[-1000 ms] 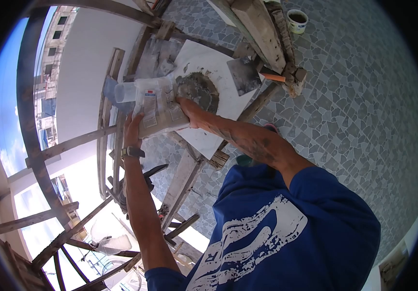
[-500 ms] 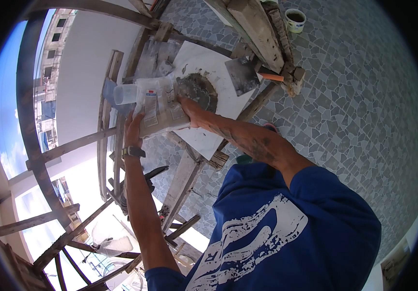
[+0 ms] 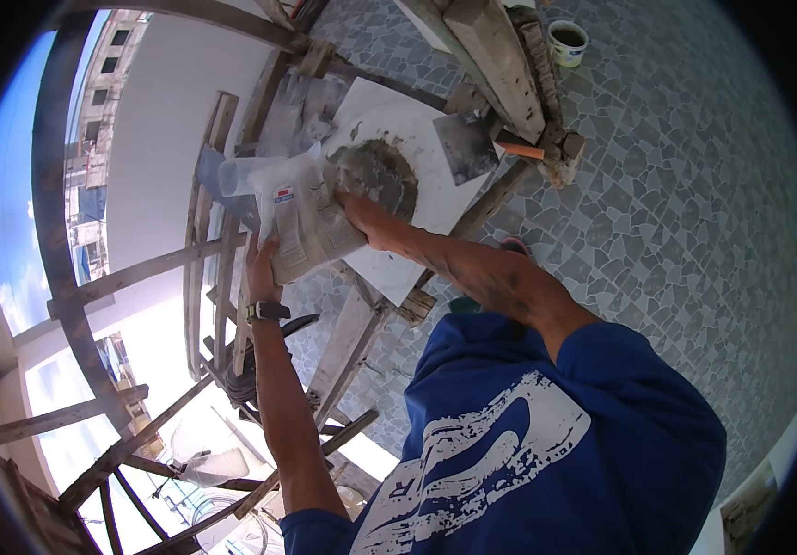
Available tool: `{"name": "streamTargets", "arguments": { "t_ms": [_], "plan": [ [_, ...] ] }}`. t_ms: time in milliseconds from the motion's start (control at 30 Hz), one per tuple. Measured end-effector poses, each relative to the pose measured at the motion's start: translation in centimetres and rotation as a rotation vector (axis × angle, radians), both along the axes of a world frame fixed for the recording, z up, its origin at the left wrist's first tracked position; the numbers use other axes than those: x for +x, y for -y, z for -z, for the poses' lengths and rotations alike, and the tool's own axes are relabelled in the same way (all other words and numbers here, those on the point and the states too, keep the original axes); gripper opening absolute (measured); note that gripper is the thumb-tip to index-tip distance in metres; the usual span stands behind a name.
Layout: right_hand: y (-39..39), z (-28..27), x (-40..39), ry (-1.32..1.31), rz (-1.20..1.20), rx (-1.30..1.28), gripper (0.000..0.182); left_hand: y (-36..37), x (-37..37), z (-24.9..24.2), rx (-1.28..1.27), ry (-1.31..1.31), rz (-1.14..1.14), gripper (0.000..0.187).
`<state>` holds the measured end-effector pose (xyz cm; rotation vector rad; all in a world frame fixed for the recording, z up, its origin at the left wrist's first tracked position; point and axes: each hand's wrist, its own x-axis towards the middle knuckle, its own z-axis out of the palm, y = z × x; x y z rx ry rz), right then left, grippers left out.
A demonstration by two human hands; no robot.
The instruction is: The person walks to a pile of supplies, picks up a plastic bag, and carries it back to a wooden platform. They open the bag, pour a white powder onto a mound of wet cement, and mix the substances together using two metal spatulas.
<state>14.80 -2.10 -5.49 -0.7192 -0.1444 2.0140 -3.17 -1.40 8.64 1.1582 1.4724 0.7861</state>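
Between both hands is a pale printed bag of powder [image 3: 306, 217], tilted over a white board [image 3: 389, 264]. My left hand [image 3: 263, 268] grips the bag's near left side, a watch on its wrist. On the bag's right side my right hand [image 3: 366, 220] holds on, its fingers partly hidden. Wet grey mortar [image 3: 385, 176] lies in a round patch on the board, just beyond my right hand. A clear plastic cup [image 3: 237, 176] sits against the bag's far left end.
A trowel with an orange handle [image 3: 519, 150] and a dark square blade [image 3: 465, 148] rests on the board's right edge. Wooden scaffold beams [image 3: 343, 356] surround the board. A bucket [image 3: 567, 43] stands on the patterned tile floor [image 3: 657, 185].
The bag has tilted and its lower edge has swung slightly right and down. My left hand has shifted a little to the right and down with it.
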Motion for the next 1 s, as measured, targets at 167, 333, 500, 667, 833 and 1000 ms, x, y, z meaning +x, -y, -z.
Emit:
{"name": "streamTargets", "arguments": {
  "t_ms": [167,333,500,667,833,1000],
  "plan": [
    [3.9,-3.6,2.5,0.324,-0.014,0.190,0.060,3.7,-0.6,0.0,0.028,0.014,0.012,0.065],
    [5.5,-2.5,2.0,0.528,-0.108,0.368,0.068,7.0,0.1,-1.2,0.112,-0.114,-0.086,0.070],
    [7.4,-3.5,2.5,0.594,-0.193,0.442,0.066,10.2,-2.1,-1.1,0.154,-0.014,-0.121,0.076],
    [9.7,-6.4,4.4,0.639,-0.205,0.606,0.050,14.2,0.2,-3.4,0.158,0.120,-0.287,0.062],
    [11.6,-6.6,4.2,0.791,-0.310,0.756,0.050,17.4,1.7,-2.7,0.335,0.050,-0.463,0.037],
    [14.2,-7.0,3.7,0.849,-0.419,0.786,0.044,21.3,0.2,-0.1,0.415,0.216,-0.585,0.034]
  ]
}}
